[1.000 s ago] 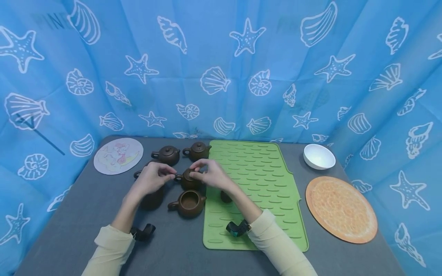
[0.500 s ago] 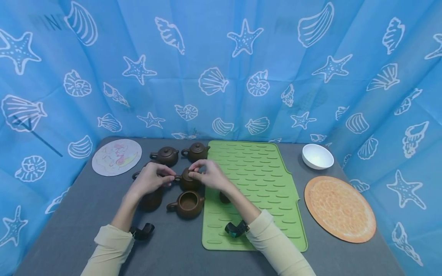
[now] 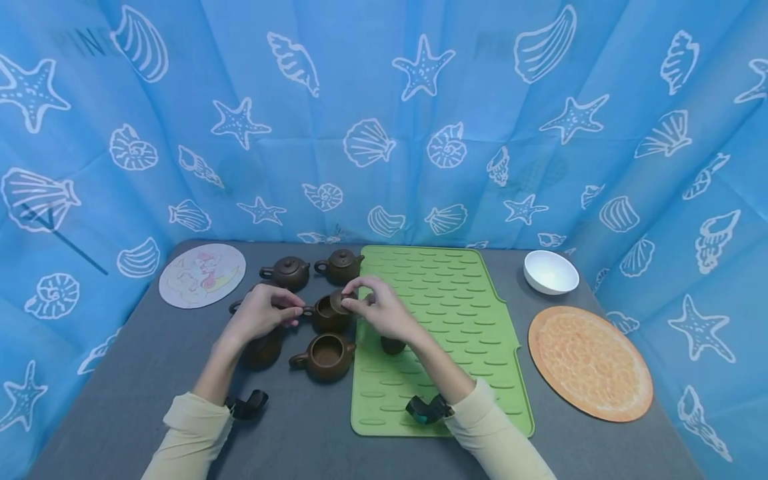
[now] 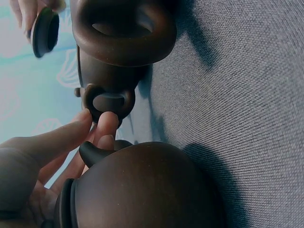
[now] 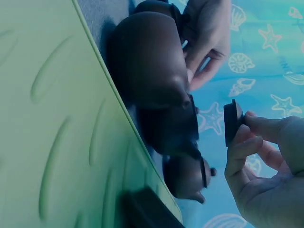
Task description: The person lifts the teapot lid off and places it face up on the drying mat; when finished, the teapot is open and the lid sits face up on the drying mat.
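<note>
A small brown teapot (image 3: 327, 315) stands on the grey table beside the green mat (image 3: 447, 313). My left hand (image 3: 294, 312) pinches its ring handle (image 4: 109, 102) with thumb and forefinger (image 4: 102, 126). My right hand (image 3: 353, 303) pinches the pot's round lid (image 3: 344, 301), held just above and to the right of the open mouth (image 4: 123, 26). In the right wrist view the lid (image 5: 232, 121) sits edge-on between my fingertips (image 5: 249, 142), clear of the pot (image 5: 147, 61).
Two lidded teapots (image 3: 287, 272) (image 3: 340, 265) stand behind. An open one (image 3: 326, 357) sits in front, another (image 3: 261, 348) under my left wrist. A dark lid (image 3: 393, 345) lies on the mat. A picture disc (image 3: 202, 275), white bowl (image 3: 551, 272) and orange disc (image 3: 590, 363) flank them.
My right hand has lifted the lid off the middle teapot and drawn it slightly right, so the mouth now shows. My left hand stays on the handle.
</note>
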